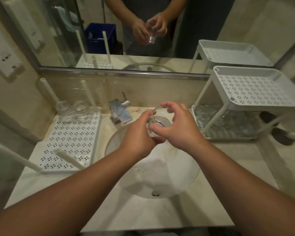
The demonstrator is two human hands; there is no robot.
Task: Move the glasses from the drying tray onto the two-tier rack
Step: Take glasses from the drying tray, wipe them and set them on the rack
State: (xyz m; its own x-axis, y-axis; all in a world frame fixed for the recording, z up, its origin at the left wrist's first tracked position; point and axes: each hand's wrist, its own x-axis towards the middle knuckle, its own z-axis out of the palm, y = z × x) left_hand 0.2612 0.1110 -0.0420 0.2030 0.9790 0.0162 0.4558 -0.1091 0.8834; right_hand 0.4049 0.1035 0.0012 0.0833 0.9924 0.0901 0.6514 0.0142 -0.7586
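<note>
Over the sink, both hands hold one clear glass (156,121) lying on its side. My left hand (138,135) grips its base end from below, and my right hand (180,126) curls round its rim from the right. Two more clear glasses (73,110) stand at the far end of the white perforated drying tray (71,142) on the left. The white two-tier rack (245,103) stands on the right. Its upper shelf (255,87) carries nothing, while several glasses (228,123) fill its lower shelf.
A round sink basin (160,178) lies below my hands, with a chrome tap (119,111) behind it. A mirror (126,31) covers the back wall. White posts (15,157) stick up from the tray's corners. Two dark round things (279,136) sit right of the rack.
</note>
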